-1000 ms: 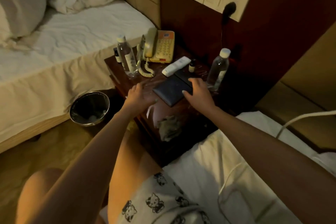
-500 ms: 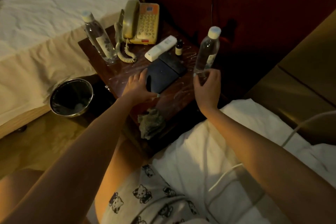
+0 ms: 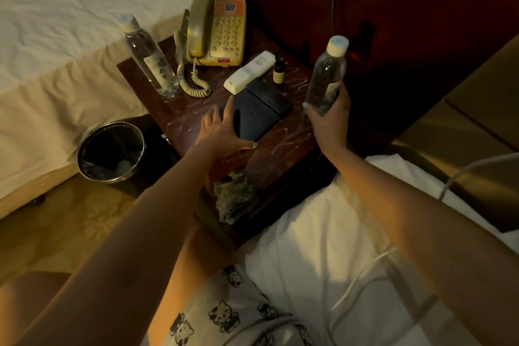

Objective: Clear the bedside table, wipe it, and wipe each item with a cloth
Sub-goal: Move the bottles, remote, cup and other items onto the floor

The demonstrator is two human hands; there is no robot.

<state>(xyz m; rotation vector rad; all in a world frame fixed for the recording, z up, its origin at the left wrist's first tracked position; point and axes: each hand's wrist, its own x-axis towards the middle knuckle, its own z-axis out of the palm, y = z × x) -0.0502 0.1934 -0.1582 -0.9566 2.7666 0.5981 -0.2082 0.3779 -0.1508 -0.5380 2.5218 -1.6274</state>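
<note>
**Bedside worktop, contents as we find them**

At the back of the worktop [image 3: 295, 143] we list the telephone [image 3: 222, 34], with one bottle [image 3: 151, 64] to its left. Before the telephone lies the remote [image 3: 248, 73], a small vial [image 3: 279, 70] just right of it. The flat folder [image 3: 258, 112] lies mid-worktop before the remote, our left hand [image 3: 224, 132] resting on its left edge. Our right hand [image 3: 330, 118] holds a second bottle [image 3: 325, 76] above the right edge. The cloth [image 3: 236, 196] sits at the front edge. A bin [image 3: 111, 152] stands on the floor to the left, beside the bed [image 3: 70, 22].

Bedside table [image 3: 283, 146]: glossy dark wood, streaked. Bottle [image 3: 327, 76]: clear plastic. Cloth [image 3: 236, 195]: rough, nubby. Bin [image 3: 111, 152]: shiny metal.
</note>
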